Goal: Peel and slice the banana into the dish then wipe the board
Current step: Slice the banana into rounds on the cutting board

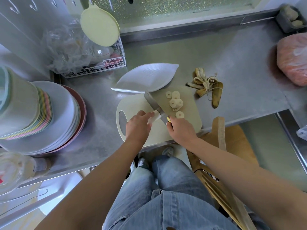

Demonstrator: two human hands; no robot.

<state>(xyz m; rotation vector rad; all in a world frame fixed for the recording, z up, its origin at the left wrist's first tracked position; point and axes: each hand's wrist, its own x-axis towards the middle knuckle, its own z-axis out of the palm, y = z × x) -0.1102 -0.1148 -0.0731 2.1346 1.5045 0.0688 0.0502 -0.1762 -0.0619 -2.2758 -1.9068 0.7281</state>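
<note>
One short banana stub (154,118) is all that's uncut, so I'd say the slicing is nearly done. It sits near the middle of the cutting board (132,103), with my left hand (137,125) pinching it. The fingers (147,115) are curled over its near end, so only the tip pokes out.

My right hand (181,130) has its fingers wrapped round the handle of the knife (153,103). The blade runs from the handle up and to the left, with its point toward the dish (146,77).

The thing that matters: the stub's long axis points from my left fingertips up and right, straight into the blade. So the knife crosses it close to square, right at the exposed end. There's not much banana between the edge and my fingertips, so the next cuts need the left hand backing off as it goes.

The slices (176,102) lie in a loose line on the board, on the far side of the blade, to the right. The dish looks empty and sits just past the board's far edge. I'd guess the right hand scrapes them over, since it's nearer. The peel (207,85) lies on the counter (232,63), off to the right.
</note>
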